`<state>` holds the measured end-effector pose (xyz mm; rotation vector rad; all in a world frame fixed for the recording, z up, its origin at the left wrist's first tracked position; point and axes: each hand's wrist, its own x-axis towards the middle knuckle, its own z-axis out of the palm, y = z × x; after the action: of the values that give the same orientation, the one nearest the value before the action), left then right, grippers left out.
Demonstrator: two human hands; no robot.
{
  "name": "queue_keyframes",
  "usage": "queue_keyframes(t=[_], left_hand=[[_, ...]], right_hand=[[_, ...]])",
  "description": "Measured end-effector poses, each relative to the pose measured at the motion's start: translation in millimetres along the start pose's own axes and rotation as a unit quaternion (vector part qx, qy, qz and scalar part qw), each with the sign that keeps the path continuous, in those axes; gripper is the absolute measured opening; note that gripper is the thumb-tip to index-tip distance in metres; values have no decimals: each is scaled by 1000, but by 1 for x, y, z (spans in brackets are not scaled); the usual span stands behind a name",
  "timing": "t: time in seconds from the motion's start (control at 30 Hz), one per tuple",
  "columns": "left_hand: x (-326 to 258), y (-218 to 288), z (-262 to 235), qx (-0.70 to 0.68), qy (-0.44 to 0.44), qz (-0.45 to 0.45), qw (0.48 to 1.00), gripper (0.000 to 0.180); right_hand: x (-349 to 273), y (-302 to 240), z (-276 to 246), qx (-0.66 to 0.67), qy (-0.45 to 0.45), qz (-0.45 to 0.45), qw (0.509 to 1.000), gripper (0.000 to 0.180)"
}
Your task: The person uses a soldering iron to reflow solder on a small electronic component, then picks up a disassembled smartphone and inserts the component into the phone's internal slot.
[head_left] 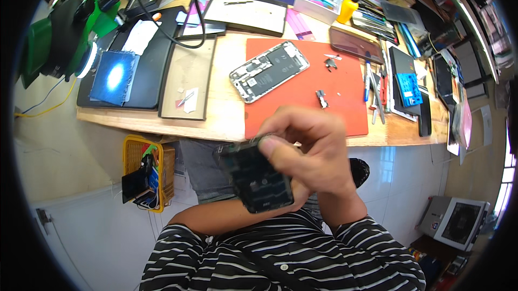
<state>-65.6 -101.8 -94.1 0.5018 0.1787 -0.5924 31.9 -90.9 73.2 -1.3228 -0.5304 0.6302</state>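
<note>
A dark phone screen panel [256, 180] is held tilted in front of my body, just off the table's near edge. My right hand [315, 153] is closed at its upper edge, thumb on the dark face and index finger curled over. My left forearm crosses behind the panel's lower end. The left hand [301, 189] is mostly covered by the panel and right hand, so its fingers are hidden. Beyond them, an opened phone [270, 71] with battery and inner parts exposed lies partly on an orange mat [302, 121]. Small dark parts [322, 99] rest on that mat.
Right of the mat lie tweezers [376, 96], a blue pen [367, 88] and a brown phone-shaped panel [356, 44]. Left are a shallow tray [189, 75] and a green lamp-like device [81, 32] with a lit ring. A yellow basket [167, 175] stands below the table's edge.
</note>
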Motion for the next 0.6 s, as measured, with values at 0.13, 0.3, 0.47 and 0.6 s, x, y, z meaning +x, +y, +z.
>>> queue_keyframes(t=[0.13,0.3,0.47,0.6], left_hand=[[-8,1,2,3,4,-1,1000,54],[-16,8,-2,-9,19,8,1000,55],[-30,15,-10,-48,54,29,997,56],[-60,44,-19,-92,156,136,974,56]], right_hand=[[-12,34,20,-58,-74,-52,994,7],[-5,31,33,-66,-103,-85,989,9],[-3,23,40,-114,-125,-128,977,9],[-7,6,13,-119,-103,-88,984,9]])
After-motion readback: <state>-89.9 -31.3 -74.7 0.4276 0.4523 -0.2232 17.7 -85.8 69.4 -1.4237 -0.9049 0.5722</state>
